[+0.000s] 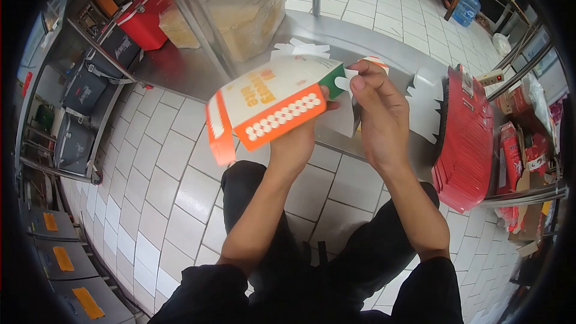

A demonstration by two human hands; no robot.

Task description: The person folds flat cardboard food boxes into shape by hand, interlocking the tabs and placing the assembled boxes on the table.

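Note:
A printed cardboard food box, white on top with orange sides and a green end, is held tilted in the air, partly folded. From below, my left hand is closed around it, with most of the fingers hidden behind the cardboard. My right hand pinches a white flap at the green end between thumb and fingers. At the far left end of the box, an orange flap hangs loose. Behind it, white cardboard pieces lie on the steel shelf.
A stack of flat red cartons stands at the right edge of the steel shelf. A large brown cardboard box and a red cooler box sit at the back left, near a metal post. Grey bags line the left.

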